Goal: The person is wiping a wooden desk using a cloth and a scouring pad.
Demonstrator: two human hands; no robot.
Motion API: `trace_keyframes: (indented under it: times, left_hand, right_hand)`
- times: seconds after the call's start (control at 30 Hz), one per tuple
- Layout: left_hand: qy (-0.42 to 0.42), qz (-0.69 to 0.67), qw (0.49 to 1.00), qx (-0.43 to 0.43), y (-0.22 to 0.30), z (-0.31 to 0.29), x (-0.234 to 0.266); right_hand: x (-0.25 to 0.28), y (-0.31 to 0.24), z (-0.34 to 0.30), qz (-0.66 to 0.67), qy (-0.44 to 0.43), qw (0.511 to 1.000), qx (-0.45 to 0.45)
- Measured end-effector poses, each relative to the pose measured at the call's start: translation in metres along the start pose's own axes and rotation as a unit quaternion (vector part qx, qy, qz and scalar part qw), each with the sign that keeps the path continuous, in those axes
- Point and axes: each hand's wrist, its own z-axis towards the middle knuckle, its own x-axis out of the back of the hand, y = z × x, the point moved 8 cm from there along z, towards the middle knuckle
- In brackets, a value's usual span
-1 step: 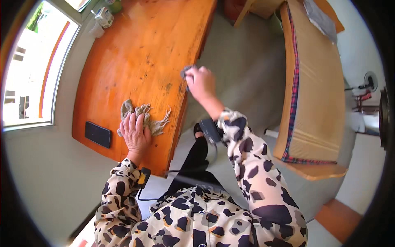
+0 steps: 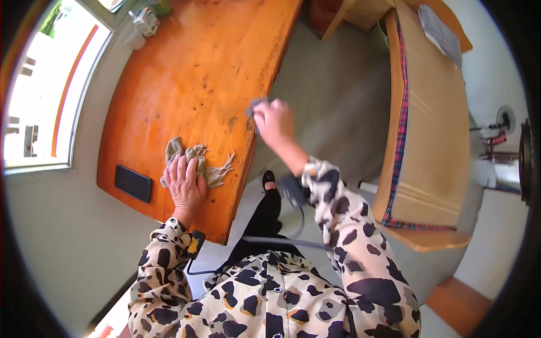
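Observation:
My left hand (image 2: 185,183) lies flat, fingers stretched, on a crumpled grey-beige cloth (image 2: 213,174) with a frayed, stringy end. The cloth rests on the near part of an orange wooden table (image 2: 186,96). At the table's right edge my right hand (image 2: 274,124) is closed round a small grey wad (image 2: 256,105). Most of the wad is hidden by the fingers, so whether it is fabric or a scourer I cannot tell. Left of my left hand lies a black phone (image 2: 133,183).
A white carton (image 2: 146,22), a pale cup (image 2: 134,40) and a green container (image 2: 160,7) stand by the window at the far left. Across the grey floor is a wooden bed (image 2: 434,129) with a tan mat, plaid edging and folded grey cloth (image 2: 439,34).
My right hand, with the grey wad, has moved slightly nearer to me along the table edge. My left hand and the frayed cloth have stayed put.

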Motion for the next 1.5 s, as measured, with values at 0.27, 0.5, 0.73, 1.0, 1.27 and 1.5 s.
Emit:
trace_keyframes:
  times: [0.27, 0.5, 0.73, 1.0, 1.27, 1.5]
  left_hand:
    - [-0.027, -0.02, 0.999, 0.011, 0.0, 0.002, 0.008]
    - [-0.034, -0.001, 0.999, 0.024, 0.007, 0.006, 0.004]
    - [-0.033, 0.035, 0.989, 0.138, 0.057, 0.115, -0.05]
    - [-0.038, 0.067, 0.98, 0.182, 0.095, 0.298, -0.114]
    - [0.048, 0.114, 0.96, 0.253, 0.132, 0.406, -0.126]
    - [0.08, 0.119, 0.954, 0.261, 0.133, 0.4, -0.113]
  right_hand:
    - [0.01, 0.001, 0.011, -0.021, -0.056, 0.997, 0.056]
    - [0.01, 0.032, 0.097, -0.077, -0.063, 0.994, 0.055]
    - [0.015, 0.046, 0.116, -0.03, -0.084, 0.988, 0.129]
    - [0.014, 0.098, 0.208, -0.007, -0.05, 0.992, 0.112]
    - [0.041, 0.191, 0.368, -0.067, 0.043, 0.992, 0.095]
    - [0.041, 0.161, 0.335, -0.055, -0.074, 0.977, 0.194]
